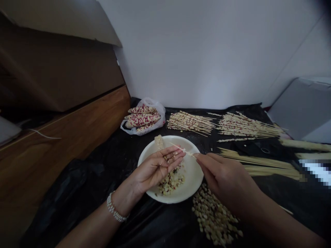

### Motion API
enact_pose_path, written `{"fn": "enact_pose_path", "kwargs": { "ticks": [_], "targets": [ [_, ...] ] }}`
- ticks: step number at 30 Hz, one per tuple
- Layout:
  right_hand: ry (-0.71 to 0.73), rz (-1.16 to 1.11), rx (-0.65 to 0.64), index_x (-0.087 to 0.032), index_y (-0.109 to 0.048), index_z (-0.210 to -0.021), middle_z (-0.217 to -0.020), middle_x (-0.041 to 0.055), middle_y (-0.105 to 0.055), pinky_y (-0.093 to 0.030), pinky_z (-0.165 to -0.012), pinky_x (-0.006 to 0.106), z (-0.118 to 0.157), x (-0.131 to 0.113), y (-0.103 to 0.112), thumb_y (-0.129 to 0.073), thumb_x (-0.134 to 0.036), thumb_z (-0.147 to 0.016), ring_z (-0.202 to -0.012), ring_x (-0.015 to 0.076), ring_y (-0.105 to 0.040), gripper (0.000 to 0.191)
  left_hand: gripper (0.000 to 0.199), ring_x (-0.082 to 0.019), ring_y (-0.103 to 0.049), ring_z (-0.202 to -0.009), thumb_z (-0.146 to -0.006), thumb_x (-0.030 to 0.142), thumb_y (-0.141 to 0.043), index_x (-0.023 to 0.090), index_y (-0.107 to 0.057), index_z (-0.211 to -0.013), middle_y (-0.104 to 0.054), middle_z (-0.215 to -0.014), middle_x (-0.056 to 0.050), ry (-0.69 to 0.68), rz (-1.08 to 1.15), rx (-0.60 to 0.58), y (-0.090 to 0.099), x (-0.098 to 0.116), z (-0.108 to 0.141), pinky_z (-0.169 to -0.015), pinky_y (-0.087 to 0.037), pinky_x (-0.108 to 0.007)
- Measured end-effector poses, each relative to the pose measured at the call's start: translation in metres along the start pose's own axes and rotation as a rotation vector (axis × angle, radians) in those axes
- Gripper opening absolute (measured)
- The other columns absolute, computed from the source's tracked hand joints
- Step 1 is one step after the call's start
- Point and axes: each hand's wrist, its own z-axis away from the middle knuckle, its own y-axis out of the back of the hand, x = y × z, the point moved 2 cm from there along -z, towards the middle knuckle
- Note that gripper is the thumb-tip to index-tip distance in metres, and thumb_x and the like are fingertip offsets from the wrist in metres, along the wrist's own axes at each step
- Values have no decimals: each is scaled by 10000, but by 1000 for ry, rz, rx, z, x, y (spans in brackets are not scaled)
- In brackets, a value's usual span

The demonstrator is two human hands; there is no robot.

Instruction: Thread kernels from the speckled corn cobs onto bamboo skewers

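Observation:
My right hand (pixel 219 172) pinches a thin wooden skewer (pixel 176 146) with a few pale corn kernels threaded near my fingers. Its bare pointed end crosses the fingertips of my left hand (pixel 160 165), which is turned palm up, cupped, with some loose kernels in it. Below my left hand is a white bowl (pixel 192 184) holding a pile of mixed pale and dark red kernels (pixel 172 182). A stripped corn cob (pixel 159 142) leans on the bowl's far rim.
Behind the bowl, a plastic bag (pixel 161 117) holds red-speckled corn cobs (pixel 143 119). Filled skewers lie in a middle bundle (pixel 190 121) and a right bundle (pixel 240 124). Bare skewers (pixel 269 163) and loose kernels (pixel 213 217) lie on black plastic sheeting (pixel 85 189). A cardboard box (pixel 59 65) stands left.

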Motion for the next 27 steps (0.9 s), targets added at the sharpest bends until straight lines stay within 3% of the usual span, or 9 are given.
{"fn": "enact_pose_path", "kwargs": {
  "ticks": [6, 10, 13, 15, 17, 19, 22, 24, 27],
  "targets": [
    [-3, -43, -24, -183, -574, -796, -756, 41, -621, -419, -656, 321, -1, 1, 1, -352, -230, -958, -721, 182, -601, 280, 314, -187, -651, -1093, -820, -71, -520, 59, -631, -1083, -687, -1133, -142, -17, -24, 92, -2, -1, -1, -970, -497, -232],
    [-25, -41, -18, -183, -577, -791, -752, 41, -628, -422, -658, 318, -2, 2, 4, -364, -236, -958, -705, 176, -602, 276, 203, -83, -701, -766, -929, 89, -485, 40, -647, -1042, -708, -910, -105, 38, -27, 169, 1, -2, -1, -670, -542, -105],
    [-20, -29, 0, -185, -575, -785, -777, 49, -644, -432, -677, 328, -2, 3, 6, -365, -239, -960, -734, 189, -614, 278, 267, 18, -444, -367, -954, 263, -495, 71, -679, -974, -558, -578, 39, 40, -88, 120, 3, -1, 0, -374, -374, -72],
    [-13, -26, 0, -187, -577, -794, -805, 56, -652, -441, -701, 336, -2, 5, 7, -360, -240, -963, -767, 198, -622, 279, 281, 27, -340, -334, -933, 330, -533, 104, -697, -961, -477, -529, 73, -10, -187, 99, 2, 2, 1, -341, -303, -86],
    [-17, -27, 1, -189, -581, -803, -811, 56, -655, -446, -723, 341, -2, 6, 7, -357, -239, -964, -784, 199, -626, 280, 228, 4, -490, -461, -892, 315, -602, 161, -705, -1024, -581, -649, 41, -73, -345, 119, -1, 4, 4, -438, -389, -90],
    [-26, -30, 10, -191, -586, -808, -802, 54, -652, -448, -739, 342, -2, 7, 8, -363, -240, -963, -801, 201, -628, 276, 257, -75, -647, -796, -863, 280, -643, 237, -694, -1110, -689, -954, -12, -141, -578, 102, -5, 5, 6, -692, -505, -153],
    [-29, -40, 4, -194, -586, -806, -794, 50, -648, -443, -724, 334, -2, 7, 8, -372, -249, -961, -792, 196, -623, 270, 270, -188, -497, -1263, -885, 280, -603, 306, -693, -1139, -573, -1361, -17, -257, -993, -11, -12, 2, 9, -1077, -357, -326],
    [-35, -39, -12, -195, -582, -804, -794, 46, -645, -434, -707, 328, -3, 7, 8, -370, -246, -960, -770, 187, -617, 269, 267, -207, -434, -1327, -906, 285, -560, 319, -701, -1129, -525, -1422, -9, -342, -1185, -52, -11, 0, 9, -1132, -273, -371],
    [-45, -34, -40, -191, -584, -823, -789, 42, -639, -425, -704, 324, -4, 7, 10, -367, -235, -960, -763, 180, -610, 260, 289, -228, -485, -1281, -922, 278, -505, 295, -701, -1133, -569, -1374, -39, -417, -1277, -1, -5, 3, 1, -1106, -306, -413]
  ]
}}
